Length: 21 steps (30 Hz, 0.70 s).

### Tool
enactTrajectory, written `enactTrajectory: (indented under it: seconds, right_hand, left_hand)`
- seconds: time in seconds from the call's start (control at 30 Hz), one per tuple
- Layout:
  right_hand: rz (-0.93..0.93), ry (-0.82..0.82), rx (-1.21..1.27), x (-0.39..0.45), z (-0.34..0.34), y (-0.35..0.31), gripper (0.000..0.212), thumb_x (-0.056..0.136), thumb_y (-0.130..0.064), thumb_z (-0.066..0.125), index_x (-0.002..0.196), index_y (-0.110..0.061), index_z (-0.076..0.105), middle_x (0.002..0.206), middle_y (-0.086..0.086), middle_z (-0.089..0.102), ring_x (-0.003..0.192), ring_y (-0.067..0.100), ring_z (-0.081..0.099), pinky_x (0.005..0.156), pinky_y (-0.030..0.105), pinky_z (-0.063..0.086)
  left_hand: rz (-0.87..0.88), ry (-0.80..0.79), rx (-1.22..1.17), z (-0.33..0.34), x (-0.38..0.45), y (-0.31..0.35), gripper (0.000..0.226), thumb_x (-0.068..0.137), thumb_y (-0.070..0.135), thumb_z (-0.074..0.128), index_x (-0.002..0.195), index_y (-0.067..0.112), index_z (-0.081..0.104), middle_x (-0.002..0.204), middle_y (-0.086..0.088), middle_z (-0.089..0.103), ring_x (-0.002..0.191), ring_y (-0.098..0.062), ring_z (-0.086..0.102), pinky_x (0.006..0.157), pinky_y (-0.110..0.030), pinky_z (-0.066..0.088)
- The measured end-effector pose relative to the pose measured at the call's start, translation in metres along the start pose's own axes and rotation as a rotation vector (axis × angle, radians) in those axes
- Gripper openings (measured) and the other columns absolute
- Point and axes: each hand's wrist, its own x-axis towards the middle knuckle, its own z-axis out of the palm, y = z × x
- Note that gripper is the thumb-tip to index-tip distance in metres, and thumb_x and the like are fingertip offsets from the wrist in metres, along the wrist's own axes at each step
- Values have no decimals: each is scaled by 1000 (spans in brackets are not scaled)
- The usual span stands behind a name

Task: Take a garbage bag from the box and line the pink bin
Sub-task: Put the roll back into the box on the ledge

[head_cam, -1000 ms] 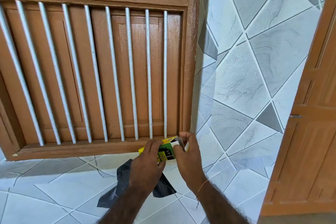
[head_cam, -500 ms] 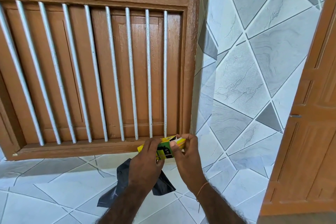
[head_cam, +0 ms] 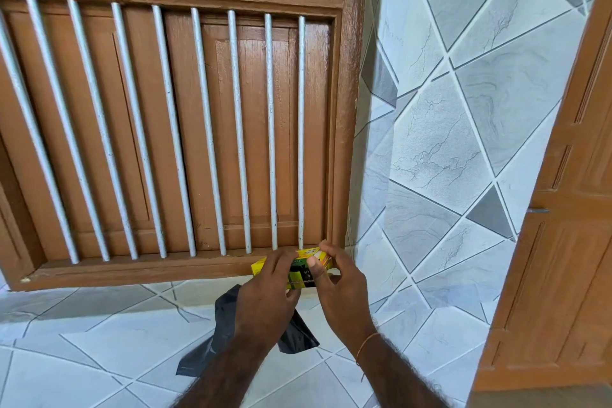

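Since the earlier frame, my right hand [head_cam: 337, 288] has pressed the end flap of the box [head_cam: 299, 270] nearly shut. Left hand [head_cam: 265, 291] grips the box's near end; right grip pinches its far end at two o'clock. Box long axis runs eight to two o'clock. Black garbage bag [head_cam: 291, 338] hangs below my left hand, at six o'clock. Pink bin not visible.

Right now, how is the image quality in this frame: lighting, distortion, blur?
Head view: even daylight, no glare; wide-angle bowing of the window bars; left hand, right hand, yellow box and dark bag fairly sharp, but box print too small to read.
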Motion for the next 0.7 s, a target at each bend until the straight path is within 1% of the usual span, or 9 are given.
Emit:
enactTrajectory:
  seconds: [0.1, 0.17, 0.2, 0.3, 0.37, 0.4, 0.53, 0.6, 0.7]
  right_hand:
    - [-80, 7, -136, -6, 6, 1, 55, 92, -50, 45, 141, -24, 46, 145, -8, 46, 135, 8, 42, 107, 30, 44]
    - [-122, -5, -243, -11, 12, 1, 66, 91, -56, 37, 149, -25, 30, 153, -9, 34, 141, 7, 30, 114, 32, 35]
    - [-115, -20, -264, -11, 14, 0, 68, 91, -56, 37, 151, -26, 23, 154, -10, 29, 142, 7, 26, 115, 31, 34]
    - [-67, -66, -219, -6, 14, 0, 63, 96, -39, 46, 151, -28, 19, 158, -8, 22, 145, 9, 21, 115, 28, 31]
    - [-72, -78, -230, -3, 14, 3, 59, 98, -32, 46, 151, -29, 20, 158, -7, 23, 143, 7, 21, 112, 17, 27]
    - [-76, -79, -230, -2, 14, 4, 58, 99, -31, 45, 151, -30, 20, 157, -7, 25, 143, 7, 24, 110, 15, 27]
    - [-80, -75, -250, -4, 16, 7, 60, 97, -36, 46, 150, -30, 19, 150, -5, 37, 136, 12, 38, 109, 26, 41]
    - [-97, -78, -304, -2, 13, 7, 60, 97, -39, 46, 150, -28, 21, 149, -4, 39, 135, 13, 40, 109, 29, 42]
    - [-155, -111, -471, 1, 8, 5, 63, 96, -47, 43, 151, -27, 20, 151, -4, 37, 137, 15, 38, 111, 30, 39]
  left_hand:
    - [26, 5, 20, 0, 2, 0, 55, 79, 35, 75, 129, 29, 51, 131, 7, 57, 92, -14, 67, 59, -21, 53]
    - [64, 14, 38, 1, 3, 1, 53, 75, 34, 79, 122, 27, 55, 121, 6, 64, 80, -12, 69, 49, -19, 50]
    - [74, 22, 53, 1, 3, 1, 53, 74, 34, 80, 120, 25, 57, 119, 5, 65, 77, -13, 69, 48, -19, 50]
    - [81, 13, 103, 4, 5, -2, 56, 73, 35, 81, 122, 25, 57, 121, 4, 65, 77, -14, 70, 48, -21, 51]
    - [85, -8, 138, 5, 6, -5, 57, 73, 38, 80, 124, 27, 55, 121, 5, 64, 75, -13, 69, 46, -20, 50]
    - [85, -14, 146, 5, 7, -5, 57, 74, 39, 79, 124, 29, 54, 122, 5, 63, 74, -13, 69, 46, -20, 50]
    - [112, -18, 171, 0, 7, -1, 59, 70, 37, 83, 122, 28, 58, 120, 3, 65, 65, -14, 68, 43, -21, 50]
    - [121, -10, 194, -3, 7, -1, 60, 66, 36, 85, 120, 27, 60, 118, 3, 65, 61, -14, 67, 41, -21, 49]
    - [118, -29, 204, -5, 6, -3, 58, 70, 37, 83, 122, 30, 59, 122, 5, 63, 64, -15, 68, 45, -22, 51]
